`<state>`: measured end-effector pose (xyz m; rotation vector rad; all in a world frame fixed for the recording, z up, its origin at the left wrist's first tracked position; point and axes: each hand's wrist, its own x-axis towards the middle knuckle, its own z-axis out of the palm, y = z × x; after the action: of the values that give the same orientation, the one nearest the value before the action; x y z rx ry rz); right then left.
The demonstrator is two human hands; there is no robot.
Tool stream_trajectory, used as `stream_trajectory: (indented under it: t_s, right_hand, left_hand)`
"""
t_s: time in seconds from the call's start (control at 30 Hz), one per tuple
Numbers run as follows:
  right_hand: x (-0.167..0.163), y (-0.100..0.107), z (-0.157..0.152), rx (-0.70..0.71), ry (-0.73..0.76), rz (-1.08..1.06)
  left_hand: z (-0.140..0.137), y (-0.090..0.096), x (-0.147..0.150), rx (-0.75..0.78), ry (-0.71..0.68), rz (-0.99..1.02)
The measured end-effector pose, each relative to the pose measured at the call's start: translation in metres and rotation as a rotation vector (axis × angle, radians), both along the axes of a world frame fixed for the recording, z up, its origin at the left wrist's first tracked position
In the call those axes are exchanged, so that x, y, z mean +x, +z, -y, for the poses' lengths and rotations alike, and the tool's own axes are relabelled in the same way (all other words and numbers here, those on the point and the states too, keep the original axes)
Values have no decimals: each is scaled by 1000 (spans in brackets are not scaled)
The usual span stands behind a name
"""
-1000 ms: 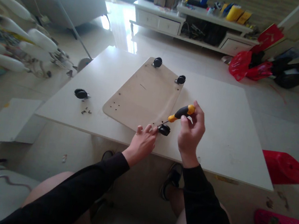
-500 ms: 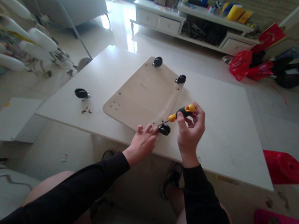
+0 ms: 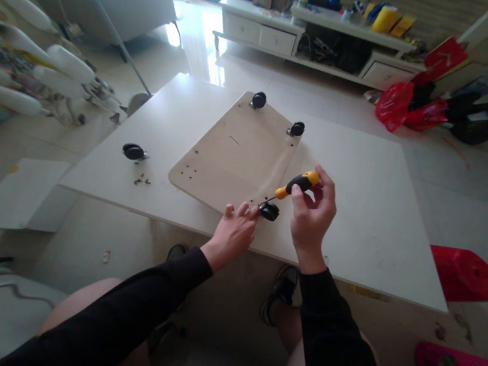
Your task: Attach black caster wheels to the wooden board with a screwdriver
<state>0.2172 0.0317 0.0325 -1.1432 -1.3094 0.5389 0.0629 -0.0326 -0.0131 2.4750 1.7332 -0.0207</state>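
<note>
A pale wooden board lies on the white table, with black casters at its two far corners. A third caster sits at the near right corner. My left hand is at that corner, its fingertips closed in against this caster's mount; the thumb is hidden. In my right hand is a yellow and black screwdriver, gripped by the handle. Its shaft slants down to the mount beside my left fingertips. Screw holes show at the board's near left corner.
A loose caster lies left of the board, with several small screws in front of it. A red stool stands past the table's right edge. Behind the table are a white cabinet and red bags.
My right hand and the screwdriver handle have turned very slightly. My left hand, board and casters hold their places; the whole view has shifted a little.
</note>
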Motion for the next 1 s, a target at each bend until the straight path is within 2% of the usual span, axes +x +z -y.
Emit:
stream_trajectory:
  t_s: [0.1,0.27,0.47,0.6,0.8,1.0]
  right_hand:
    - [1,0,0,7,19,-12]
    - [0,0,0,-42,-42,12]
    - [-1,0,-1,-22,28,-61]
    - [-1,1,-1,-38,-39,-27]
    - [0,0,-1,1,-1,-38]
    - [0,-1,-1,-29,-44,-22]
  left_hand:
    - [0,1,0,-7,-1,-1]
    - [0,1,1,3,6,7]
    - [1,1,1,2,3,-2]
    - [0,2,1,-4,6,-7]
    - [0,0,1,1,8,0]
    - [1,1,1,0,9,-3]
